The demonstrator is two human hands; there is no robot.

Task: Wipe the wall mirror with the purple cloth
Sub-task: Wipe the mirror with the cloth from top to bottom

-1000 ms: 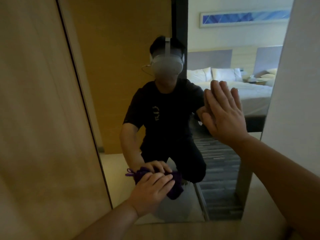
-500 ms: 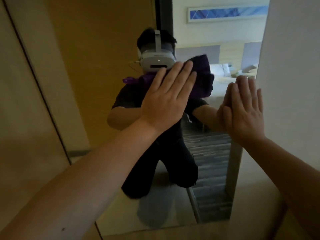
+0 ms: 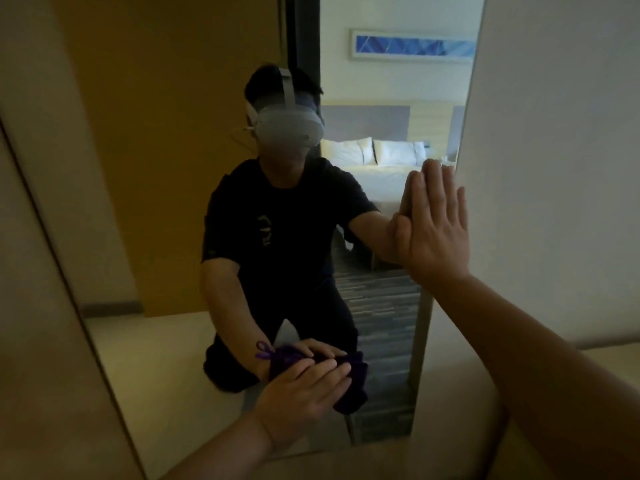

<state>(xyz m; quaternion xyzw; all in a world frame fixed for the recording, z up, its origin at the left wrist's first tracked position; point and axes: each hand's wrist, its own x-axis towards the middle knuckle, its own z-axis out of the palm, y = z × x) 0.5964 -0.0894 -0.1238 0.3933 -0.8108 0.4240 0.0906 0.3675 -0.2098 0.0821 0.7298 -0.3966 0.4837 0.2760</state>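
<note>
A tall wall mirror point(image 3: 166, 209) fills the middle of the view and reflects a crouching person in a dark shirt. My left hand point(image 3: 304, 393) presses the bunched purple cloth point(image 3: 351, 389) flat against the glass near the mirror's bottom edge; most of the cloth is hidden under my fingers. My right hand point(image 3: 433, 230) lies flat and open on the glass at the mirror's right edge, at about shoulder height.
A wooden panel point(image 3: 38, 306) borders the mirror on the left. A pale wall point(image 3: 561, 168) stands to its right. The reflection shows a bed with white pillows, a blue picture and striped carpet. A beige ledge point(image 3: 467, 427) runs below the mirror.
Half a second ago my left hand held the cloth high on the glass; it has swept down to the bottom, where it was one second ago. My right hand stays on the right edge.
</note>
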